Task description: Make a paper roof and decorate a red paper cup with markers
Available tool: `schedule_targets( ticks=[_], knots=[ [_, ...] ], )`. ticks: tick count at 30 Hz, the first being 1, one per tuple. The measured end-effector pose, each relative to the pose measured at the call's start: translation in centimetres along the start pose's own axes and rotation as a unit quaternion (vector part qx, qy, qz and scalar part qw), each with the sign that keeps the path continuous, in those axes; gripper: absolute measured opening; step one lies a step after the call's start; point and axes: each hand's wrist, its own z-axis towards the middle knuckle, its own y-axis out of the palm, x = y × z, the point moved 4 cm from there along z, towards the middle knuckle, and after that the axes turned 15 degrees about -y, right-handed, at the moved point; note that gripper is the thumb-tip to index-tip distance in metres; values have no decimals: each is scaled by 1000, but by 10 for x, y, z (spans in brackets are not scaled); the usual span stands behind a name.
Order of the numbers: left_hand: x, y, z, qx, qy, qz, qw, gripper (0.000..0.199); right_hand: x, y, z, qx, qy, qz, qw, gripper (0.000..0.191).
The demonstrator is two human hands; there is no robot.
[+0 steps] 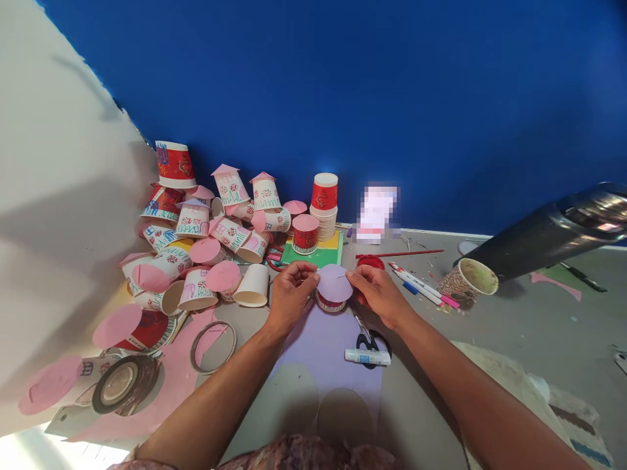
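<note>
At the centre of the frame, the left hand (294, 294) and the right hand (375, 290) stand slightly apart, on either side of a purple disc (334, 284). Each pinches an edge of it between thumb and fingers. The disc sits over a red cup (332, 303), whose pale lower rim shows beneath it; whether the two touch, I cannot tell.

Below the hands lies a purple sheet (313, 333) with round cutouts. At its right are scissors (371, 341), with a glue stick (367, 357) lying across their handles.

A pile of cups (196, 287), many with pink paper tops, fills the left of the frame. Beside it, a tape roll (116, 384) leans at lower left. Above the hands, a stack of cups (326, 209) stands near the blue wall (313, 85). Right of centre are red yarn (370, 262) and pens (424, 284); farther right, a patterned cup (469, 279) tilts near a dark flask (548, 225).
</note>
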Motion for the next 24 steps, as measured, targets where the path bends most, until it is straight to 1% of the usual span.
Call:
schedule_targets(
  ticks=[6, 12, 19, 24],
  knots=[
    [1, 0, -4, -6, -1, 1, 1000, 24, -1, 2, 0, 5, -3, 28, 1000, 47],
    [3, -1, -9, -7, -1, -3, 1000, 23, -3, 8, -5, -20, -2, 60, 998, 44],
    [0, -1, -9, -6, -24, -25, 999, 26, -4, 12, -7, -30, 28, 92, 995, 46],
    [0, 0, -9, -6, -38, -42, 998, 28, -6, 13, -7, -31, 32, 98, 994, 49]
  ],
)
